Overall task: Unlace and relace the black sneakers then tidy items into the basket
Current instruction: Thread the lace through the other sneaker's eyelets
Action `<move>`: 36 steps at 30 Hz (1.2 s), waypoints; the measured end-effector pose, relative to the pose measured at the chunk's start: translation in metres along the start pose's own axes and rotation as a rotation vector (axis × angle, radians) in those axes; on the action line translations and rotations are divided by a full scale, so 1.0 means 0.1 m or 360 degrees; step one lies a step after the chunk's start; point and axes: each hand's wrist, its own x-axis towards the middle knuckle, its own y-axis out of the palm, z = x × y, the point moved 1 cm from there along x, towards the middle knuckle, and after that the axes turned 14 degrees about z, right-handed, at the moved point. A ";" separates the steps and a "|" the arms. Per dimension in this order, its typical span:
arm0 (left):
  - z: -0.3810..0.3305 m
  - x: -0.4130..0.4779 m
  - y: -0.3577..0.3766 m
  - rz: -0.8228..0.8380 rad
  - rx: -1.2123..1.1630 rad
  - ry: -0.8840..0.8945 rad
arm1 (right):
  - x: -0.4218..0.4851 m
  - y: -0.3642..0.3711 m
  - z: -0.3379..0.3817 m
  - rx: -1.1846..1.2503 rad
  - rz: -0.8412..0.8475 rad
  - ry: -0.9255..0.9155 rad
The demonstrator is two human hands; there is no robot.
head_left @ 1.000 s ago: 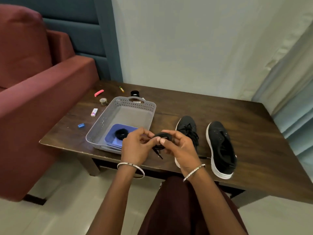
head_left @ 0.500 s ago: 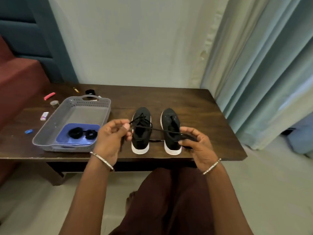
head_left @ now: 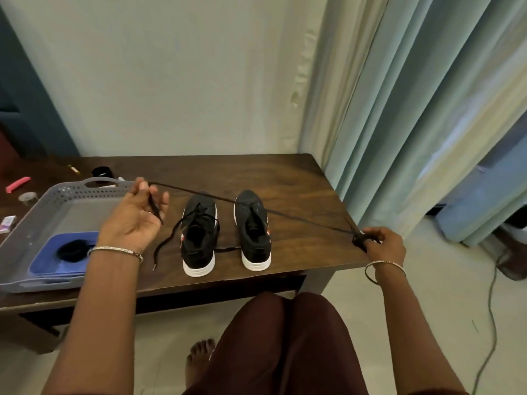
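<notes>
Two black sneakers with white soles stand side by side on the wooden table (head_left: 299, 195). The left sneaker (head_left: 198, 232) is loosely laced, its lace ends trailing onto the table. The right sneaker (head_left: 252, 228) has no lace. A loose black shoelace (head_left: 256, 208) is stretched taut above both shoes. My left hand (head_left: 137, 215) pinches one end, palm up, over the grey basket (head_left: 57, 195). My right hand (head_left: 382, 243) grips the other, still coiled end at the table's right front corner.
The basket holds a blue tray (head_left: 48, 260) with a black hair tie (head_left: 71, 250). Behind and left of it lie a pink clip (head_left: 17, 184), a small tape roll (head_left: 28, 197), a white eraser (head_left: 7, 223), a black jar (head_left: 101, 172). Curtains hang right; a cable runs across the floor.
My hands have drawn far apart, uncoiling the loose lace from a short span into a long taut line across both sneakers. The camera view has shifted right.
</notes>
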 end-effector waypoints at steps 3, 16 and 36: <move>-0.03 0.07 0.04 -0.0034 0.0009 0.0026 | 0.19 -0.01 -0.09 -0.0058 -0.0063 0.0184; 0.32 0.12 0.49 0.0472 0.1206 -0.0071 | -0.07 0.74 0.79 -0.0251 0.0138 -0.0232; 0.70 0.84 0.44 0.0518 0.1331 -0.0141 | -0.06 1.62 1.63 0.0343 0.1028 -0.0715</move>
